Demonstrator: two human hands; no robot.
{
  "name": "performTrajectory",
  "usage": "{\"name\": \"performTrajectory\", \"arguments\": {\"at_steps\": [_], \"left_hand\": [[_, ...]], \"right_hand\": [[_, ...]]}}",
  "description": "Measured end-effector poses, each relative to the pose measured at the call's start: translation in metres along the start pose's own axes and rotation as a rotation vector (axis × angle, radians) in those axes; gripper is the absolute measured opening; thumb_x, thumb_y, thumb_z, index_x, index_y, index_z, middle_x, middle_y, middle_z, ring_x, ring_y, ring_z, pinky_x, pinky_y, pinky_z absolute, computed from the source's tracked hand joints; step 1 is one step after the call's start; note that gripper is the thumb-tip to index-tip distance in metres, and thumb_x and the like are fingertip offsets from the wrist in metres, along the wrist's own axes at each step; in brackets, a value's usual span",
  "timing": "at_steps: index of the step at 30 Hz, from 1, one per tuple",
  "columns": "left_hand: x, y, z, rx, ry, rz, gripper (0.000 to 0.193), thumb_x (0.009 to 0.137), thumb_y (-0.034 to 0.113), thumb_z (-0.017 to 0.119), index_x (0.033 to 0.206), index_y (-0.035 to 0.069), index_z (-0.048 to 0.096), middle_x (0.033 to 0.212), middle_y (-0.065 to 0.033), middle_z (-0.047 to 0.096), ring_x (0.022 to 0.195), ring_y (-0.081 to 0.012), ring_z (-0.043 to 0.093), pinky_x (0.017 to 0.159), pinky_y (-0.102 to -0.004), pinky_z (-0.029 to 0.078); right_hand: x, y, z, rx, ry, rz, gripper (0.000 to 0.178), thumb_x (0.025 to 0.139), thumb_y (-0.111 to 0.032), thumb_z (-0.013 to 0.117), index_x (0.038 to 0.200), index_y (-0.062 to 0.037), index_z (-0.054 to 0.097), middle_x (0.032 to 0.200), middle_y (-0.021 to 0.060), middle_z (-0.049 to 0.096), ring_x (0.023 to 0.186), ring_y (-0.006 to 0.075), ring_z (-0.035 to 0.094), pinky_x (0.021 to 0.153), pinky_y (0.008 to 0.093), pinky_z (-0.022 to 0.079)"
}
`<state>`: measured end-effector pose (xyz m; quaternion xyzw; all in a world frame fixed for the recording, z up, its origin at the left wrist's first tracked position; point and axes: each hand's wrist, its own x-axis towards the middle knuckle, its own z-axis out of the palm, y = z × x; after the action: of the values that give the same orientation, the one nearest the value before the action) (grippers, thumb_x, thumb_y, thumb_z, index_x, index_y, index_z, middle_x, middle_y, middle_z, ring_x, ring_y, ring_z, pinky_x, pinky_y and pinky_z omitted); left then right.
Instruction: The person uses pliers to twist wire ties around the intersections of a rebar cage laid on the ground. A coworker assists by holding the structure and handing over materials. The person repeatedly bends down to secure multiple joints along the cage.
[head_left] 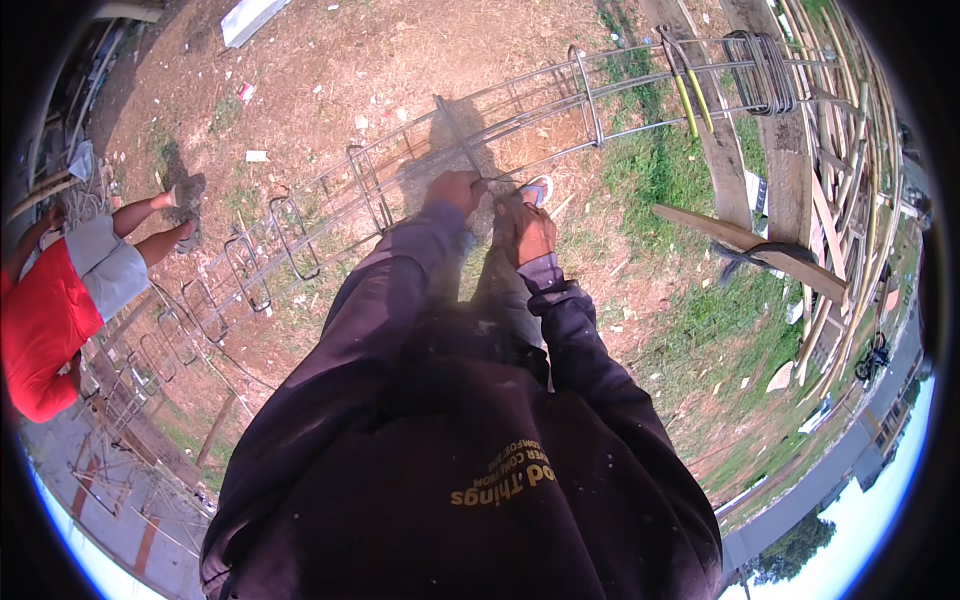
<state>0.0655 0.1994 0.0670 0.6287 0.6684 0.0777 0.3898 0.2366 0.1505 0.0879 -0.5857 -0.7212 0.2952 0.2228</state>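
A long rebar cage (530,120) of thin steel bars runs across in front of me, from lower left to upper right, with bent rectangular stirrups (368,188) spaced along it. My left hand (457,190) is closed at the near lower end of a stirrup (460,135) set across the bars. Close beside it, my right hand (530,232) has its fingers curled together near the near bar; what they hold is too small or hidden. Pincers with yellow handles (690,100) hang on the cage to the right, next to a bundle of stirrups (760,72).
Wooden planks (788,180) prop the cage's right end, and a shorter board (750,248) with dark wire (740,262) sticks out. Bamboo poles (860,200) are stacked beyond. At left, a person in a red shirt (50,320) bends beside the cage. Dirt and grass lie below.
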Motion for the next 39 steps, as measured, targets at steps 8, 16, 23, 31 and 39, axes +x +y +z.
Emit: {"name": "performTrajectory", "arguments": {"at_steps": [8, 16, 23, 31, 39], "left_hand": [[0.007, -0.004, -0.006, -0.028, -0.03, 0.021, 0.048, 0.087, 0.053, 0.058, 0.086, 0.007, 0.071, 0.079, -0.0189, 0.066, 0.082, -0.0386, 0.063, 0.073, -0.0468, 0.049], [0.001, 0.007, -0.006, -0.084, 0.031, -0.07, 0.044, 0.087, 0.048, 0.06, 0.089, 0.005, 0.068, 0.073, -0.0168, 0.065, 0.072, -0.0366, 0.064, 0.067, -0.0421, 0.05], [-0.006, -0.011, 0.022, -0.392, 0.331, -0.252, 0.034, 0.096, 0.033, 0.046, 0.097, 0.003, 0.063, 0.08, -0.0133, 0.071, 0.08, -0.03, 0.068, 0.072, -0.0372, 0.051], [0.004, -0.044, 0.042, -0.486, 0.138, -0.008, 0.037, 0.093, 0.035, 0.058, 0.085, 0.0, 0.07, 0.075, -0.0063, 0.069, 0.069, -0.0142, 0.063, 0.066, -0.0295, 0.049], [0.023, -0.038, 0.039, -0.713, 0.081, -0.375, 0.056, 0.094, 0.048, 0.046, 0.086, -0.001, 0.071, 0.082, -0.011, 0.071, 0.079, -0.0238, 0.068, 0.075, -0.0324, 0.051]], "right_hand": [[0.005, 0.016, 0.058, 0.145, -0.17, 0.432, 0.023, 0.089, -0.021, 0.056, 0.105, -0.011, 0.069, 0.089, 0.0184, 0.068, 0.078, 0.0374, 0.066, 0.072, 0.0453, 0.051], [0.019, 0.05, -0.078, 0.123, -0.437, 0.137, 0.028, 0.085, -0.027, 0.067, 0.102, -0.0052, 0.069, 0.094, 0.0168, 0.067, 0.092, 0.035, 0.062, 0.084, 0.0408, 0.049], [0.204, 0.145, -0.21, -0.747, 0.288, 0.433, 0.058, 0.073, -0.031, 0.074, 0.122, -0.0139, 0.05, 0.124, 0.013, 0.053, 0.117, 0.0338, 0.05, 0.093, 0.0475, 0.041], [0.23, 0.216, -0.213, -0.432, 0.106, 0.4, 0.046, 0.072, -0.028, 0.074, 0.111, -0.0117, 0.054, 0.1, 0.0138, 0.066, 0.094, 0.031, 0.064, 0.08, 0.0412, 0.049], [0.063, 0.106, -0.155, 1.427, -0.243, 0.438, 0.024, 0.077, 0.009, 0.058, 0.094, -0.0076, 0.051, 0.107, 0.0151, 0.061, 0.09, 0.027, 0.065, 0.077, 0.0371, 0.053]]}}
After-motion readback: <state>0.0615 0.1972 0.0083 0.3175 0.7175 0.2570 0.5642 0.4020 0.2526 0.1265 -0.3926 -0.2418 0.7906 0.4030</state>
